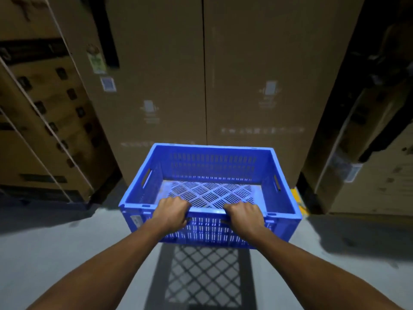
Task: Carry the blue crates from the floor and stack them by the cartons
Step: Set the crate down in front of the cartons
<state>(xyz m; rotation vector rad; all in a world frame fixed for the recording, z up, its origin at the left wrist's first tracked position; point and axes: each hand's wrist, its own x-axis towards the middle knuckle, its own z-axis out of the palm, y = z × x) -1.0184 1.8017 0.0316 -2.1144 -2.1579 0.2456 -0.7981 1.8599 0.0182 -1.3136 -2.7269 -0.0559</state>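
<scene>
above grey floor (55, 253), just before tall cartons (257, 74): blue crate (210, 166), empty, held aloft. left hand (171, 212) and right hand (244, 217) curled tight over near rim, gripping.

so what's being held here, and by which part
The blue crate, held by both hands on its near long rim: left hand and right hand side by side, fingers curled over the edge. Its shadow on the floor suggests it is lifted.
</scene>
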